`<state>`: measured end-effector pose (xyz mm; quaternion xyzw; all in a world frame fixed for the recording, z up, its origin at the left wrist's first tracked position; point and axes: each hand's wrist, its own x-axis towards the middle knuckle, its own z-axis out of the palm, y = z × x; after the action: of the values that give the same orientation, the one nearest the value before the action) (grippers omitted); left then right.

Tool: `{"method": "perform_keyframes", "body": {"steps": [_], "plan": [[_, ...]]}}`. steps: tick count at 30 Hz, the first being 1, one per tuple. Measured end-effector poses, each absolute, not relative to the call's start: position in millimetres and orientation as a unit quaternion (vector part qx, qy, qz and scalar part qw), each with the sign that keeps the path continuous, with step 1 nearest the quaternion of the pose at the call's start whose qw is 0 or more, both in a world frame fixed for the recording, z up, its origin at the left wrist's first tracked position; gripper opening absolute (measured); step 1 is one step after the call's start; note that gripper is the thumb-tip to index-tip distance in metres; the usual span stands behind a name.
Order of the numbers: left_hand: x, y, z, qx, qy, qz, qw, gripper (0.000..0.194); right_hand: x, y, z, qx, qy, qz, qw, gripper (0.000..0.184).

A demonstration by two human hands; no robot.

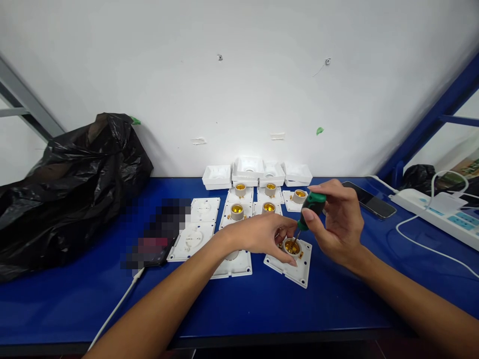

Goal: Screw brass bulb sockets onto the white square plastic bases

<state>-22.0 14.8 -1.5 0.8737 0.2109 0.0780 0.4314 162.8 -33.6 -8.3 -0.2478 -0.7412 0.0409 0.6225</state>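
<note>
My right hand [339,224] grips a green and black screwdriver [313,208], tilted with its shaft pointing down into a lamp socket [292,246] that has a brass-coloured inside. This socket sits on a square white plate [297,273] on the blue table. The fingers of my left hand [262,234] are curled around the socket from the left, thumb at its near side and fingertips at its far side. Behind my left hand stand several similar sockets on white plates, among them one socket [237,212] at the left. Under my left wrist another plate [234,267] is partly hidden.
Bare white plates [193,240] lie to the left, beside a dark, partly pixelated device [157,239] with a white cable. White square covers [249,167] are stacked along the wall. A black plastic bag [82,184] fills the left; a phone [368,199] and power strip [441,214] lie right.
</note>
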Motion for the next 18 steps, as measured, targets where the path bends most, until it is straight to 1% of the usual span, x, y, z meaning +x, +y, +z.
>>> {"method": "perform_keyframes", "body": {"steps": [18], "plan": [[-21.9,16.1,-3.2,0.876,0.209,0.076,0.428,0.041,163.1,-33.2,-6.9,-0.248,-0.745,0.037,0.618,0.053]]}}
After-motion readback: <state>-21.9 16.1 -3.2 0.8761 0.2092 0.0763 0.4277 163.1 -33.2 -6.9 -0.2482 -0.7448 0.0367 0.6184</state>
